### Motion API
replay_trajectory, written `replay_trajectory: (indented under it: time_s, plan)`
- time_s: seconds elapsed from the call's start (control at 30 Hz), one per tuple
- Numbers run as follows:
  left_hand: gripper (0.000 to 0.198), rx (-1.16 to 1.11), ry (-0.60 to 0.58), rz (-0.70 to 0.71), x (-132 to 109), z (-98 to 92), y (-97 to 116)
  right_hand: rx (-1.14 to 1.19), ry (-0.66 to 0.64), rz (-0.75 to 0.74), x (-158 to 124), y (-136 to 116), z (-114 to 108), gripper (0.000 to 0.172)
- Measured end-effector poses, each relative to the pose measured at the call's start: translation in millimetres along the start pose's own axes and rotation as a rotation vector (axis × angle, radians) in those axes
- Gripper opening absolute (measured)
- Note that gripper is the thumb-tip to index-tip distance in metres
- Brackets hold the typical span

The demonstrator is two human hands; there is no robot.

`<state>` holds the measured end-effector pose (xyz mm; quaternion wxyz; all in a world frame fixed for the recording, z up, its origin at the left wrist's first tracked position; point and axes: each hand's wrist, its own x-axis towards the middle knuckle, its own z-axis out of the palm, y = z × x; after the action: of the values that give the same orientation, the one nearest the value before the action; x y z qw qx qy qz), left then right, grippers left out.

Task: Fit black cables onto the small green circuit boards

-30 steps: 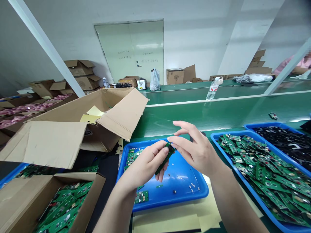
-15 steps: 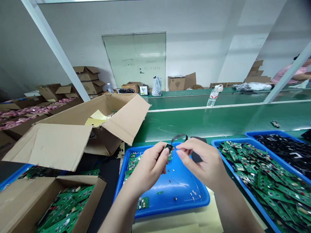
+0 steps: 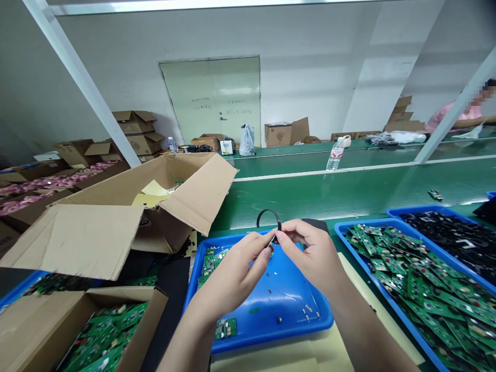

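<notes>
My left hand (image 3: 241, 266) is closed on a small circuit board (image 3: 272, 243), mostly hidden by the fingers. A black flat ribbon cable (image 3: 268, 210) curls up in a loop above the board. With thumb and forefinger, my right hand (image 3: 315, 254) pinches at the board's edge, where the cable comes down. Both hands meet over a blue tray (image 3: 273, 343). Inside the tray lie green circuit boards (image 3: 226, 328) on the left and small loose parts (image 3: 306, 311) on the right.
Another blue tray (image 3: 339, 228) on the right is heaped with green boards; a tray of black parts (image 3: 445, 232) stands beyond it. Cardboard boxes (image 3: 205, 201) fill the left side. A water bottle (image 3: 335, 157) stands on the green bench. A person (image 3: 445, 116) sits far right.
My right hand has moved left, from just apart to pinching at the board. The black cable's loop has swung from the right side to the left. The view has shifted slightly.
</notes>
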<state>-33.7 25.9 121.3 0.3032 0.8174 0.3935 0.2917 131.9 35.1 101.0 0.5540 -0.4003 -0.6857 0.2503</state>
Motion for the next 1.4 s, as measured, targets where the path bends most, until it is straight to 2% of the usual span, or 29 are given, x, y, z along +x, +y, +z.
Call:
replay_trajectory:
  time_s: [0.13,0.37,0.5,0.57,0.7,0.87,0.97,1.23,1.4]
  plan:
    - [0.037,-0.058,0.002,-0.008,0,-2.3,-10,0.02,-0.046,-0.019,1,1,-4,0.011]
    - [0.034,-0.124,0.15,0.049,2,1.9,-16,0.049,-0.047,-0.18,0,2,-9,0.009]
    - [0.031,-0.149,0.199,0.093,2,4.7,-16,0.075,-0.004,-0.215,-1,0,-6,0.01]
    - [0.031,-0.154,0.233,0.113,3,5.7,-17,0.105,-0.033,-0.208,-1,0,-8,0.009]
    - [0.029,-0.052,0.369,0.211,5,5.8,-20,0.24,-0.243,-0.114,1,3,-18,0.02]
    - [0.034,0.256,0.547,0.44,7,4.0,-21,0.645,-0.214,0.116,3,3,-24,0.017]
    - [0.037,0.385,0.606,0.538,8,4.5,-20,0.703,-0.283,0.237,2,0,-19,0.021]
    - [0.04,0.425,0.721,0.581,8,6.4,-21,0.86,-0.405,0.302,-2,-10,-10,0.034]
    - [0.039,0.351,0.676,0.595,7,6.7,-17,0.99,-0.517,0.351,-2,-2,-9,0.042]
